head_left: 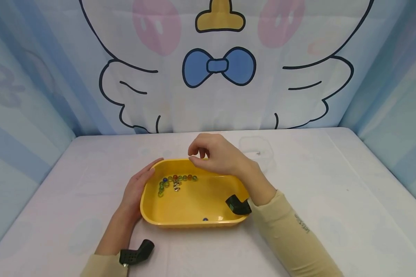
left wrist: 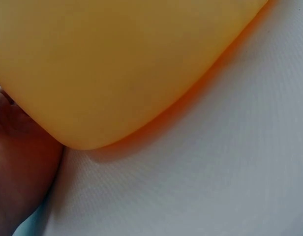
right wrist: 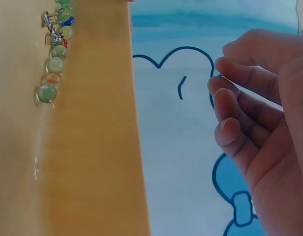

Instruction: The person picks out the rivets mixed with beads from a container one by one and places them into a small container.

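Note:
A yellow plastic tray [head_left: 194,209] lies on the table. My left hand [head_left: 136,191] grips it at the far left corner, thumb over the rim and fingers along the outside. Above the far rim hovers my right hand [head_left: 216,154], its fingers loosely bent and thumb close to the index fingertip; nothing shows between them. Inside the tray, several glass marbles [right wrist: 55,65], mostly green with some orange and blue, lie along the far and left sides. Small silvery metal pieces [head_left: 176,186] sit beside them. A lone blue marble [head_left: 205,219] is near the front wall.
Behind and right of the tray is a clear, see-through container [head_left: 268,148] with a small metallic piece [head_left: 258,153] in it. The white-clothed table [head_left: 332,200] ends at a printed curtain [head_left: 225,104] at the back, with more curtain on both sides.

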{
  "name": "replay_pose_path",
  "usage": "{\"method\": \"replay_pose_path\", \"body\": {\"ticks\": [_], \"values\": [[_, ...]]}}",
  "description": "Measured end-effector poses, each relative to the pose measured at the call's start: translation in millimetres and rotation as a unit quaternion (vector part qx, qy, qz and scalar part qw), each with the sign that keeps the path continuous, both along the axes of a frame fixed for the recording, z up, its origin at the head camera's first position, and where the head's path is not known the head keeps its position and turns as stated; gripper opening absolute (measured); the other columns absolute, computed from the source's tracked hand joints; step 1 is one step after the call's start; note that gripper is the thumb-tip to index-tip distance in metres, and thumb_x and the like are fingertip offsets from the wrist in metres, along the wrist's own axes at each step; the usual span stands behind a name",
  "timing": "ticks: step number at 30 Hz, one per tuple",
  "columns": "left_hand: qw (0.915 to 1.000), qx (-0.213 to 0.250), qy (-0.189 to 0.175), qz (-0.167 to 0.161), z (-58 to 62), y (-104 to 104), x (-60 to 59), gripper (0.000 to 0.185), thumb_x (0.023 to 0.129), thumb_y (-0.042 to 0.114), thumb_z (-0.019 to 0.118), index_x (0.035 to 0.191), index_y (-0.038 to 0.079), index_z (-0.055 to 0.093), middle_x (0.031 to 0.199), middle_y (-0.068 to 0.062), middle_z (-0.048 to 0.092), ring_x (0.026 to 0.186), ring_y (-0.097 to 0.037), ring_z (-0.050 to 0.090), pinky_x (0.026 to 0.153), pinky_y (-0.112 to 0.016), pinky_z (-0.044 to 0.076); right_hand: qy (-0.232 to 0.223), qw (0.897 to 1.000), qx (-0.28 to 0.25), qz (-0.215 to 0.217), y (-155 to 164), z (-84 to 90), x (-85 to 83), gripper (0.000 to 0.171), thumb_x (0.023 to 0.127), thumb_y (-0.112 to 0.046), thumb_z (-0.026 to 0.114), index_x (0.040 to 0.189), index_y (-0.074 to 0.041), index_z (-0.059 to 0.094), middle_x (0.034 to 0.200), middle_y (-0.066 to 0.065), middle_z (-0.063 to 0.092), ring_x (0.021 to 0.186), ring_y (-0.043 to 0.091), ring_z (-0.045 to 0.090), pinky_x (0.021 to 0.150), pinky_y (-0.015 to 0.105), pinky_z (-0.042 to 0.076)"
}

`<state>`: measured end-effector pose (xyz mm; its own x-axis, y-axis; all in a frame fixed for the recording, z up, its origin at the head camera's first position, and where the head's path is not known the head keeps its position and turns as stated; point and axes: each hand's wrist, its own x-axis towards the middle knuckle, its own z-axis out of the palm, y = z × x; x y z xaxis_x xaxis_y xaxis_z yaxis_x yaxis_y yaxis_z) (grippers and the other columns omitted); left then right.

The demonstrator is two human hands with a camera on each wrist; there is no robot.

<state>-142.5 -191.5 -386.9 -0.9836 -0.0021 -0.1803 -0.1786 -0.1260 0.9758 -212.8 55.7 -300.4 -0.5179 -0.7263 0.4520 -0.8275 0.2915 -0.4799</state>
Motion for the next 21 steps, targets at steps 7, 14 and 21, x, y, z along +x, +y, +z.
{"method": "replay_pose_path", "body": {"ticks": [7, 14, 21], "values": [[0.9999, -0.011, -0.003, -0.001, 0.5, 0.9, -1.9, 0.049, 0.109, 0.035, 0.039, 0.155, 0.018, 0.042, 0.156, 0.003, 0.042, 0.14, -0.012, 0.041, 0.11, -0.025, 0.037, -0.01, 0.999, 0.039, -0.011, -7.1, -3.4, 2.2, 0.005, 0.091, -0.008, 0.07, 0.096, -0.008, 0.071, 0.089, -0.003, 0.063, 0.079, 0.013, 0.053, 0.068, 0.022, 0.05], [0.9998, -0.016, -0.01, 0.002, 0.0, 1.3, -1.4, 0.049, 0.109, 0.035, 0.039, 0.155, 0.018, 0.043, 0.155, 0.003, 0.043, 0.139, -0.012, 0.041, 0.11, -0.024, 0.037, -0.025, 0.996, 0.078, -0.02, -12.5, -5.4, 5.7, 0.006, 0.092, -0.01, 0.069, 0.098, -0.01, 0.072, 0.093, -0.002, 0.063, 0.083, 0.016, 0.055, 0.072, 0.02, 0.05], [0.9999, -0.014, -0.005, 0.001, 0.6, 0.3, -0.4, 0.05, 0.109, 0.035, 0.04, 0.155, 0.017, 0.042, 0.155, 0.003, 0.043, 0.139, -0.013, 0.042, 0.109, -0.024, 0.038, -0.021, 0.994, 0.109, -0.014, -16.5, -7.4, 6.8, 0.007, 0.092, -0.011, 0.07, 0.098, -0.009, 0.073, 0.095, 0.0, 0.063, 0.084, 0.022, 0.058, 0.072, 0.02, 0.048]]}}
